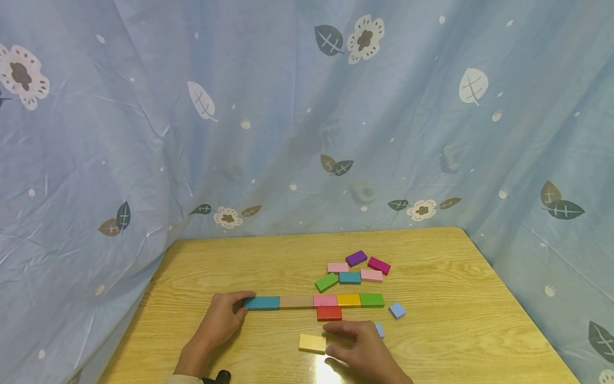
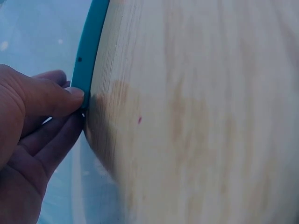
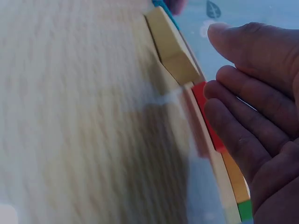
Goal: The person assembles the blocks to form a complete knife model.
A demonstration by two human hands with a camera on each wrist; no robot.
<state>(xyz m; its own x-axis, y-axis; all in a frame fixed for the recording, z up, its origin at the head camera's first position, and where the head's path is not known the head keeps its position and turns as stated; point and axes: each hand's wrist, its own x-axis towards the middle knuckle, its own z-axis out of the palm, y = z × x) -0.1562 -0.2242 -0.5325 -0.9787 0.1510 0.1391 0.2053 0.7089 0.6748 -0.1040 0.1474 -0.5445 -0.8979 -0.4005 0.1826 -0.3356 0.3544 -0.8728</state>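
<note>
A row of flat blocks runs across the table in the head view: a teal block (image 1: 261,303), a tan block (image 1: 296,302), a pink block (image 1: 325,301), an orange-yellow block (image 1: 348,301) and a green block (image 1: 372,301). My left hand (image 1: 221,321) pinches the teal block's left end between thumb (image 2: 74,95) and fingers. A red block (image 1: 329,313) lies against the near side of the row. Closer to me is a pale yellow block (image 1: 312,343). Just right of it, my right hand (image 1: 361,348) hovers with relaxed fingers, holding nothing.
Beyond the row lie a purple block (image 1: 356,258), a magenta block (image 1: 379,265), two pink blocks, a second teal block (image 1: 349,278) and a tilted green block (image 1: 327,282). One light-blue block (image 1: 397,310) sits right; another (image 1: 380,330) is partly hidden by my right hand. A curtain (image 1: 268,133) surrounds the table.
</note>
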